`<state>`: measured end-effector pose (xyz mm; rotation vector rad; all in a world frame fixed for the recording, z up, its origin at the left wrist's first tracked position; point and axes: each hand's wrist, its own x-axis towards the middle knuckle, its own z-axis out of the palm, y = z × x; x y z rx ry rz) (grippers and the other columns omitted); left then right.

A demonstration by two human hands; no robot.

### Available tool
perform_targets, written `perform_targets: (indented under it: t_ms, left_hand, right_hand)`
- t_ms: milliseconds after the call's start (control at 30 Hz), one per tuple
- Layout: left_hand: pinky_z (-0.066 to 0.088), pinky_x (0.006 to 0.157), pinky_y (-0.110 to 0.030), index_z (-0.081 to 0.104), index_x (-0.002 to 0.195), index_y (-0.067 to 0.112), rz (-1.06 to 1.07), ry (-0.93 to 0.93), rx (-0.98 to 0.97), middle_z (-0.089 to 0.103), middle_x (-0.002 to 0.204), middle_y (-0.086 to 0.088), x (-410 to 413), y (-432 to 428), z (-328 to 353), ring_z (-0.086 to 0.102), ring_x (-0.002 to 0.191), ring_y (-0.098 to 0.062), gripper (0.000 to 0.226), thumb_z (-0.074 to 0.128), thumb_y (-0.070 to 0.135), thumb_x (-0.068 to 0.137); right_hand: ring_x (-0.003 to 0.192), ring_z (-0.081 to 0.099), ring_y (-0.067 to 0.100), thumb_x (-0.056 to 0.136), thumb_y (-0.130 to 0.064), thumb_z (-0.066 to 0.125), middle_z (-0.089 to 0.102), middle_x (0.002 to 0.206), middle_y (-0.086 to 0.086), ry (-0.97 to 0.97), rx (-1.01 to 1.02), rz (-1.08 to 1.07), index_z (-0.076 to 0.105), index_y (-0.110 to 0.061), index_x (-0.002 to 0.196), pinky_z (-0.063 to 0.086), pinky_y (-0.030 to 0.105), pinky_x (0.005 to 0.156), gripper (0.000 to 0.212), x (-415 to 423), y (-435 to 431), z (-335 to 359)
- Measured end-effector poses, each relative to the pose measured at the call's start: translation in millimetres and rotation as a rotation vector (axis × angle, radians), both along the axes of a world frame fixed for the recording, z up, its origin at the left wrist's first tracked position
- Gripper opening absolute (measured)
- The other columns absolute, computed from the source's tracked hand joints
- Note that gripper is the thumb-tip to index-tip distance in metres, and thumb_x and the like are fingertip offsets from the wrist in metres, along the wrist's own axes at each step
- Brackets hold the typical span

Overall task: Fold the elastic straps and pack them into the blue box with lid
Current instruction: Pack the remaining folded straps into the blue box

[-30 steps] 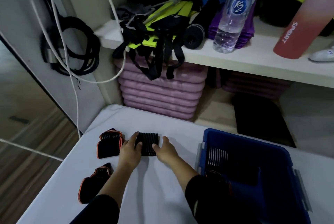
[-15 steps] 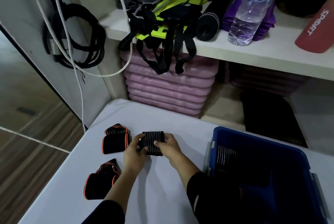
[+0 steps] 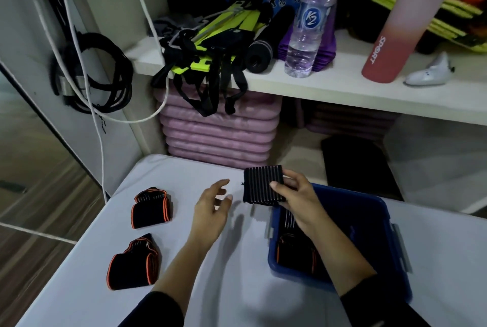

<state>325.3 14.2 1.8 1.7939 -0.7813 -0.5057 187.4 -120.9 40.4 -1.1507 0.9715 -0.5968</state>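
Observation:
My right hand (image 3: pixel 295 198) pinches a folded black striped elastic strap (image 3: pixel 259 184) and holds it in the air at the far left corner of the blue box (image 3: pixel 369 210). Folded straps lie inside the box, among them an orange-trimmed one (image 3: pixel 292 250). My left hand (image 3: pixel 210 206) hovers over the white table (image 3: pixel 224 287) with fingers loosely spread, holding nothing, just left of the strap. Two folded black straps with orange trim lie on the table's left side, one farther (image 3: pixel 150 207) and one nearer (image 3: pixel 133 264).
A white shelf (image 3: pixel 329 89) behind the table carries a water bottle (image 3: pixel 309 23), a pink sport bottle (image 3: pixel 395 33), black and yellow straps (image 3: pixel 210 55) hanging over its edge. Pink mats (image 3: pixel 218 136) are stacked below. Black cables (image 3: pixel 95 76) hang at the left wall.
My right hand has lifted the striped strap off the table and carried it right toward the box. My left hand let go of it and stays over the table.

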Motion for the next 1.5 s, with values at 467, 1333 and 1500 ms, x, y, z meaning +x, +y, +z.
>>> perform_targets:
  t_ms: [467,1333,1500]
  left_hand:
    - [0.058,0.076,-0.035,0.050,0.129,0.027,-0.337,-0.041,0.160,0.065,0.100,-0.004,-70,-32,7,0.062,0.079,-0.016,0.033,0.040,0.023,0.098]
    - [0.049,0.088,-0.029,0.043,0.135,0.029,-0.135,-0.153,0.247,0.051,0.109,-0.001,-100,-12,13,0.057,0.098,-0.020,0.042,0.049,0.025,0.094]
    - [0.039,0.065,-0.001,0.063,0.111,0.022,0.021,-0.150,0.191,0.060,0.100,-0.002,-98,21,16,0.057,0.080,-0.007,0.026,0.054,0.011,0.090]
  right_hand:
    - [0.108,0.054,0.028,0.086,-0.006,0.064,0.050,0.130,0.015,0.163,0.130,-0.391,0.043,-0.013,0.107,0.043,0.035,0.076,0.031,-86,-24,-54]
    - [0.114,0.053,0.031,0.079,-0.020,0.074,0.054,0.126,0.018,0.481,-0.338,-0.141,0.048,-0.006,0.130,0.045,0.036,0.095,0.059,-92,-8,-60]
    - [0.095,0.054,0.026,0.082,-0.015,0.068,0.053,0.105,0.005,0.377,-0.686,-0.231,0.057,-0.011,0.111,0.049,0.041,0.085,0.031,-92,23,-32]
